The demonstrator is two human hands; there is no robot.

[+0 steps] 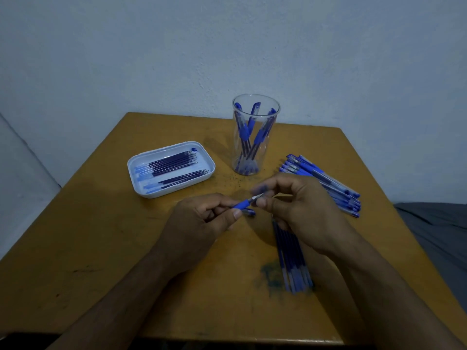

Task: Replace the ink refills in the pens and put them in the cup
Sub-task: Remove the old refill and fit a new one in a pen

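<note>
My left hand (199,221) grips a blue pen (242,204) by its rubber grip, with the tip pointing right. The fingers of my right hand (298,205) pinch the pen's metal tip cone (257,197). A blue cap (249,212) lies on the table just under the pen. The clear cup (255,137) stands at the back centre with several blue pens inside. A white tray (171,170) at the left holds several refills. A pile of blue pens (326,183) lies at the right. A row of refills (293,258) lies under my right wrist.
The wooden table (101,236) has ink stains near the front centre and dark specks near the cup. A pale wall rises close behind the table. Grey fabric (439,233) lies beyond the table's right edge.
</note>
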